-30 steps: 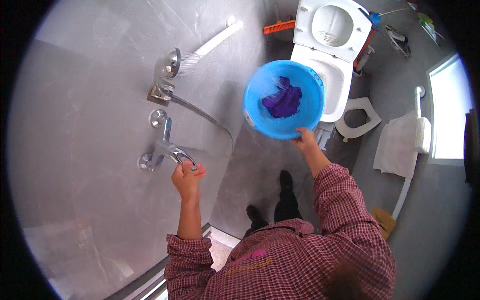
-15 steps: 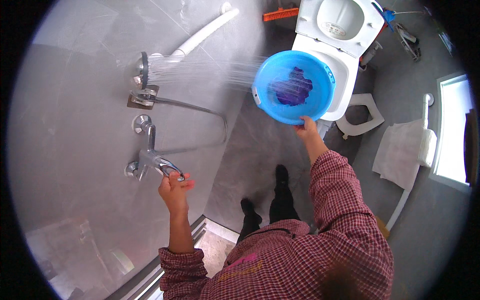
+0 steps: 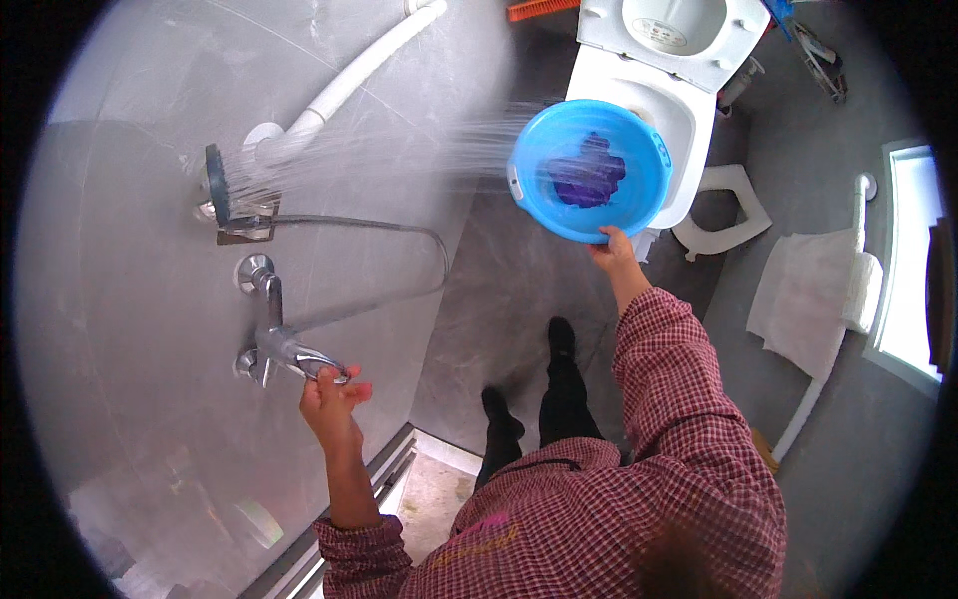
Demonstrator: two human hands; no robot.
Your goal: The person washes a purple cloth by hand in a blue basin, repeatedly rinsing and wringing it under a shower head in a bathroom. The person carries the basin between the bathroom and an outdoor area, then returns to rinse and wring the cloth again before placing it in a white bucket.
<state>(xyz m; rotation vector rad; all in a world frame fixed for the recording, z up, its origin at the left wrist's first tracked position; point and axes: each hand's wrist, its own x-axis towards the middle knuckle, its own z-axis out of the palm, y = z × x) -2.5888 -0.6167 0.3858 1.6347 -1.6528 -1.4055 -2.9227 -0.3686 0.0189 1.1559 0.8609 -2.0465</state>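
My left hand [image 3: 330, 411] is closed on the lever [image 3: 315, 361] of a chrome wall faucet [image 3: 271, 317]. With my right hand [image 3: 615, 254] I grip the near rim of a round blue basin [image 3: 639, 205], thumb over the edge. A dark purple, crumpled piece of what looks like cloth [image 3: 591, 178] lies in the basin's bottom. From a wall-mounted shower head [image 3: 219, 185], jets of water shoot rightward across to the basin. The basin is held above the front of a white toilet bowl [image 3: 683, 190].
A white grab bar [image 3: 339, 95] slants along the left wall, and a metal hose [image 3: 444, 262] loops below the shower head. Right of the toilet stands a white ring-shaped seat [image 3: 743, 200]. A white towel [image 3: 803, 290] hangs on a rail. An orange brush [image 3: 539, 9] sits at the back.
The view has shifted, so the faucet and shower head appear further left. My hands keep their holds on the lever and the basin; water still sprays.
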